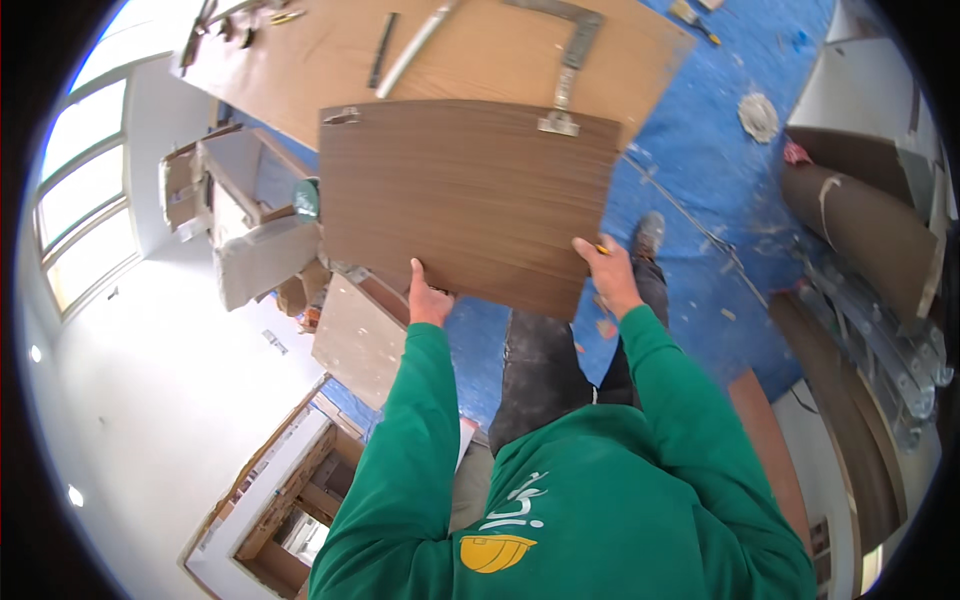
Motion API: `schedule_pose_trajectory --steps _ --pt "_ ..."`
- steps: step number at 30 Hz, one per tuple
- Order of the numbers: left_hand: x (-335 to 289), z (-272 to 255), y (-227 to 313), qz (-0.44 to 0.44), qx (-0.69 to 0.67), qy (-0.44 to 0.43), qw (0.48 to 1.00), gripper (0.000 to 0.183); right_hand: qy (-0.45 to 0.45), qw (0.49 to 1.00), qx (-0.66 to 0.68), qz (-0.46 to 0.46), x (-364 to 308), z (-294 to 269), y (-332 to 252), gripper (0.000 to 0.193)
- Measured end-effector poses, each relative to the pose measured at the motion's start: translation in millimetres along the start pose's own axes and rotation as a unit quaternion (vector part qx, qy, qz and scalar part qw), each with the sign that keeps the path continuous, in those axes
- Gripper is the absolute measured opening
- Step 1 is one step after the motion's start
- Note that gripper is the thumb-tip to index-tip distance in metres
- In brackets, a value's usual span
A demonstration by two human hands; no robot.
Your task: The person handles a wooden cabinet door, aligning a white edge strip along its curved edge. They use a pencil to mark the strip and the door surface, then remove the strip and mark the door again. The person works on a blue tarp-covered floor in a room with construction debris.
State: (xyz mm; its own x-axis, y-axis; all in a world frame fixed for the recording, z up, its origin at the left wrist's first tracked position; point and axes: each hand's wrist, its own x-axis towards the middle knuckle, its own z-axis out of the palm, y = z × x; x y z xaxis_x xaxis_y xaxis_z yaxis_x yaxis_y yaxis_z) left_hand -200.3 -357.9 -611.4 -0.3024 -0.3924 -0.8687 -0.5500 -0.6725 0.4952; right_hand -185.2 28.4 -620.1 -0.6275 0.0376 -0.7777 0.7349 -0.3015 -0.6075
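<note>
A brown wood-grain panel (460,200) lies in front of me, its far part over the work table. My left hand (430,300) is closed on its near edge, thumb on top and fingers mostly hidden underneath. At the near right corner, my right hand (612,275) grips the panel's right edge. A small yellow and dark object (602,249), perhaps a pencil, sticks out by that thumb. One metal fitting (345,117), like a hinge, sits at the panel's far left corner. Another metal piece (560,122) is at the far right edge, below a grey L-shaped tool (583,38).
The table (270,85) carries a white strip (415,48), a dark bar (383,50) and small tools. Blue sheeting (690,200) covers the floor. Open cardboard boxes (255,265) stand to the left. Rolled brown material (855,225) and wrapped pieces (880,330) lie at right.
</note>
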Motion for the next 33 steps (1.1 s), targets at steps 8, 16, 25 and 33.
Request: schedule_pose_trajectory --steps 8,16,25,33 --pt "38 -33 60 0.030 0.102 -0.080 0.991 0.088 0.032 0.998 -0.045 -0.021 -45 19 17 0.040" --pt "2 3 82 0.096 0.249 -0.016 0.963 0.089 0.060 0.994 0.088 -0.002 -68 37 70 0.043" --pt "33 -36 69 0.077 0.190 -0.083 0.975 0.091 0.096 0.990 0.102 -0.014 -57 40 54 0.051" --pt "-11 -44 -34 -0.162 -0.035 -0.094 0.982 0.084 0.142 0.971 0.183 -0.056 -11 31 24 0.045"
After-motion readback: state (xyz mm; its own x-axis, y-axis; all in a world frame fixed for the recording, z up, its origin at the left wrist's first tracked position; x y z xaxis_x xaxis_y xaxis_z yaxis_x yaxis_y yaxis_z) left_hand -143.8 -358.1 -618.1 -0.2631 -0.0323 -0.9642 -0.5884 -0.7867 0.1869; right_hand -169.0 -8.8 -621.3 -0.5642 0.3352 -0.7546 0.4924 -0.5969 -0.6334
